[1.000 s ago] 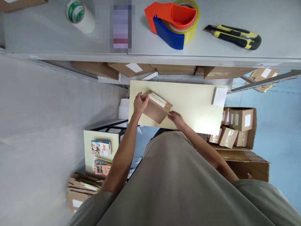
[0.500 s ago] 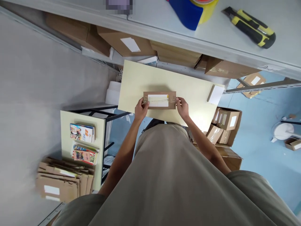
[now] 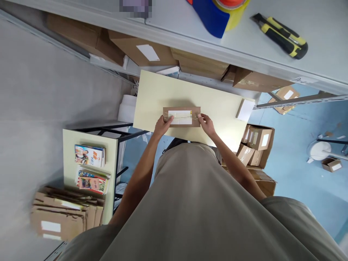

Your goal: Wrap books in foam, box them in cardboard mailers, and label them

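On the pale yellow table [image 3: 217,105] lies a small brown cardboard box [image 3: 181,116] with a white label taped across its top, set square to the table's near edge. Left hand [image 3: 162,125] grips the box's left end, fingers curled onto it; right hand [image 3: 206,124] pinches the right end the same way. Further along the table sits a white pad [image 3: 245,110]. Above, on a grey shelf [image 3: 320,29], rest a yellow-and-black utility knife [image 3: 280,35] and a tape dispenser [image 3: 217,14]. Small cartons fill an open box [image 3: 258,143] at the right.
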A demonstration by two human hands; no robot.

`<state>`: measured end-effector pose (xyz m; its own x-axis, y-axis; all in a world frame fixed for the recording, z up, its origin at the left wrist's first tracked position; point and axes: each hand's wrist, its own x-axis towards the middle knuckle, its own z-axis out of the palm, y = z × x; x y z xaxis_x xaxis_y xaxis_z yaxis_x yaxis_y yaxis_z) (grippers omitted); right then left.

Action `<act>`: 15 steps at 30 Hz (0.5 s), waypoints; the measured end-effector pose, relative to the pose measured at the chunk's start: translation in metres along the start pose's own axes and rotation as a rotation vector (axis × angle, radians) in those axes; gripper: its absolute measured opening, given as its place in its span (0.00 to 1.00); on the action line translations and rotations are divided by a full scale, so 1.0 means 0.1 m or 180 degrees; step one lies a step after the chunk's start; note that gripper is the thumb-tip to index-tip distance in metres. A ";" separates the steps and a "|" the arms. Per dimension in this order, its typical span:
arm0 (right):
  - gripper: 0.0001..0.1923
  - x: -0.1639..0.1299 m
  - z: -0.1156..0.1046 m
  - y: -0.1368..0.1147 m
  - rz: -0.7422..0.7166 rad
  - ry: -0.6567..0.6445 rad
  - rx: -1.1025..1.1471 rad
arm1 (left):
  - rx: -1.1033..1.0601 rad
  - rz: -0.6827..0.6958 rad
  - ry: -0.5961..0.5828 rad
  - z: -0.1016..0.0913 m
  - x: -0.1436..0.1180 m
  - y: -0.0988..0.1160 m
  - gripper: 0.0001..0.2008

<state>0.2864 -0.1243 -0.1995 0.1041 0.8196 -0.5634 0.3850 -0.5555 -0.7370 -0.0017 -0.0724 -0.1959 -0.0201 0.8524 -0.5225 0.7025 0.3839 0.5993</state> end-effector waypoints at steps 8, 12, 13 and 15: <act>0.33 -0.35 -0.19 0.11 -0.0508 0.0220 0.0175 | -0.0138 0.0713 0.0142 -0.12 0.05 0.10 0.21; 0.29 -0.34 -0.24 0.27 -0.0543 0.0776 0.0095 | 0.0002 0.0916 0.0144 0.06 0.13 0.11 0.17; 0.29 -0.32 -0.22 0.32 -0.0523 0.0813 0.0067 | 0.0004 0.0908 0.0103 0.13 0.15 0.10 0.16; 0.29 -0.27 -0.17 0.44 -0.0459 0.0762 -0.0022 | 0.0057 0.0847 -0.0009 0.24 0.17 0.06 0.16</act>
<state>0.3163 -0.1689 -0.2106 0.2612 0.9003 -0.3481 0.4176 -0.4305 -0.8002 0.0191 -0.0640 -0.2160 0.1690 0.9214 -0.3498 0.6952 0.1402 0.7050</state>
